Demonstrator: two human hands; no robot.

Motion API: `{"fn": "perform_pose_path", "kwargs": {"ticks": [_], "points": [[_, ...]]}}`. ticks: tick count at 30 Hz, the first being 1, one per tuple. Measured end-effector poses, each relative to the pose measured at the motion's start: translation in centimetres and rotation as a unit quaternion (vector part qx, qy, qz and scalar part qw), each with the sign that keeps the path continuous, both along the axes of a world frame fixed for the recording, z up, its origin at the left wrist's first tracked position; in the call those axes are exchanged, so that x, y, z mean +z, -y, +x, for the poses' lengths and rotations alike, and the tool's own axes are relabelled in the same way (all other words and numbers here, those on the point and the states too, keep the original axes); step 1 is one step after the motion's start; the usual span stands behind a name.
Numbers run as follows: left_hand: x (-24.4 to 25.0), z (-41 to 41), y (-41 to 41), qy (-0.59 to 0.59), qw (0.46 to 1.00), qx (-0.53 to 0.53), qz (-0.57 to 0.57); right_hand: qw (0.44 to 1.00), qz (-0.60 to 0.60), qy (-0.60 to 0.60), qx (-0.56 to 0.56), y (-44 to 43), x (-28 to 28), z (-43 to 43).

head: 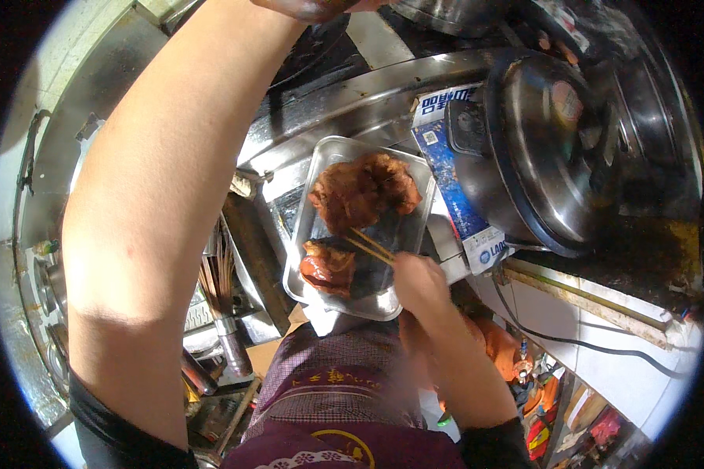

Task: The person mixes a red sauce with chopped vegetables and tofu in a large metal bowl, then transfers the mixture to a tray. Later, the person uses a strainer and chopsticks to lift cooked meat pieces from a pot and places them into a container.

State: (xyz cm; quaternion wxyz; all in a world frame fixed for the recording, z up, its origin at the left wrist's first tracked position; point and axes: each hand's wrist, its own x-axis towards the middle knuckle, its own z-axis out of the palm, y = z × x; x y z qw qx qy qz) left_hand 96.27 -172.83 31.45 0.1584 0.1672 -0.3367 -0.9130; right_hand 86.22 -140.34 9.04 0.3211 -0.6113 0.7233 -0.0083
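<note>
My right hand (422, 287) holds a pair of wooden chopsticks (374, 246). Their tips touch or lie just under the lower edge of a large piece of browned, cooked meat (352, 196). A smaller piece of glossy, reddish-brown meat (328, 267) rests nearer to me. Both lie in a shallow rectangular metal tray (408, 155), whose near edge is close to my apron. My left forearm (170, 135) reaches far forward across the left side. Only a sliver of my left hand (372, 4) shows at the top rim, so its grip is hidden.
Right of the tray, a lidded steel pot (540, 158) stands against a blue and white printed carton (446, 170). A black cable (569, 337) runs below it. On the left, a bundle of thin sticks or bristles (217, 281) stands near dark-handled tools (233, 352).
</note>
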Motion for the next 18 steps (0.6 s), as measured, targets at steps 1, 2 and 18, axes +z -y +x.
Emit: {"fn": "perform_pose_path", "kwargs": {"ticks": [1,2,18], "points": [[-0.1,0.5,0.1,0.003,1.000,0.009,0.007,0.998,0.023,-0.027,0.042,0.2,1.9,-1.1],[-0.3,0.9,0.1,0.008,1.000,0.016,0.011,0.991,0.106,-0.068,0.039,0.9,4.6,-1.9],[-0.2,0.8,-1.0,0.053,0.995,0.085,0.013,0.972,0.058,-0.217,0.070,4.6,6.8,-6.0]]}}
